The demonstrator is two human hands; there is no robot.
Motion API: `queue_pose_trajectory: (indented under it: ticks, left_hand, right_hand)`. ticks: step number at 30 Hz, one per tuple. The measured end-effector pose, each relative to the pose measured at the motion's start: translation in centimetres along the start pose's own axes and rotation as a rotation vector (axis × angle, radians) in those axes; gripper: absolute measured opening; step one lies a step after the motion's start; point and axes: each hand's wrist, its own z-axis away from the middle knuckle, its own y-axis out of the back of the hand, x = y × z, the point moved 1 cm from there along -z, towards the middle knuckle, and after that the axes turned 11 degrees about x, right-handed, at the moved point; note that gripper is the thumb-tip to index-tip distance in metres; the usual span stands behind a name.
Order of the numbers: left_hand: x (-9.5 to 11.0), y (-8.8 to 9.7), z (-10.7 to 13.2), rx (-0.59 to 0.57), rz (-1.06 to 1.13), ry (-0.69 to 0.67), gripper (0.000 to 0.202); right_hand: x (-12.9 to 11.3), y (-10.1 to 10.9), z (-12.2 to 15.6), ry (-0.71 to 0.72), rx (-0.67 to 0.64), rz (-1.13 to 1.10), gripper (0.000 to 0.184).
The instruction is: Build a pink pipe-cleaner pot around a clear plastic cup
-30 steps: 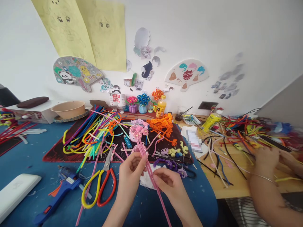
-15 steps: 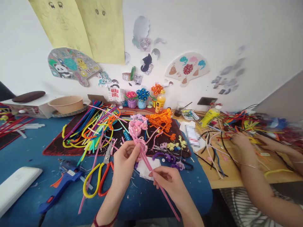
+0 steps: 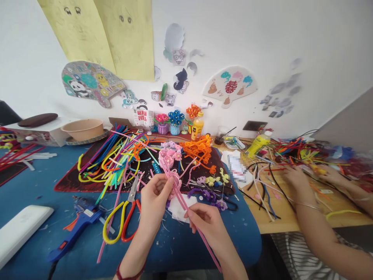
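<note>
Your left hand (image 3: 154, 197) and right hand (image 3: 205, 219) had moved farther apart along the pink stems (image 3: 181, 199) than they stood one second earlier; over the last half second, the spacing hardly changed. In effect, the bundle appeared steadied at two points, with a longer span exposed between them. Each grip pinched the stems between thumb and fingers. The bundle was above the table (image 3: 171, 251), slanting down to the right in front of the white paper (image 3: 175, 210). The stems were slender, nearly straight and closely bunched; their upper end overlapped the pink flowers (image 3: 170, 153), contact unclear.
</note>
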Motion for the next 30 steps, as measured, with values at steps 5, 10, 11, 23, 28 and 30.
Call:
queue_pose_trajectory:
  ticks: [5, 10, 11, 23, 28, 30]
  left_hand:
    - [-0.2, -0.1, 0.2, -0.015, -0.1, -0.061, 0.027]
    - [-0.9, 1.3, -1.3, 0.049, -0.357, -0.166, 0.039]
    - [-1.1, 2.0, -1.8, 0.082, -0.44, -0.191, 0.04]
    - [-3.6, 10.3, 2.1, 0.086, -1.528, -0.277, 0.04]
    - [-3.4, 9.7, 1.9, 0.065, -1.658, -0.111, 0.031]
    - [-2.6, 9.7, 1.7, 0.069, -1.68, -0.051, 0.028]
  right_hand:
    - [0.1, 0.1, -0.2, 0.01, 0.009, -0.004, 0.038]
    - [0.5, 0.5, -0.5, 0.03, 0.051, -0.023, 0.04]
    - [0.6, 0.5, -0.5, 0.034, 0.061, -0.027, 0.041]
    - [2.0, -1.0, -1.0, 0.013, 0.037, -0.045, 0.048]
    - [2.0, -2.1, -0.8, 0.03, 0.052, -0.03, 0.046]
    - [1.9, -2.2, -0.9, 0.033, 0.066, -0.021, 0.045]
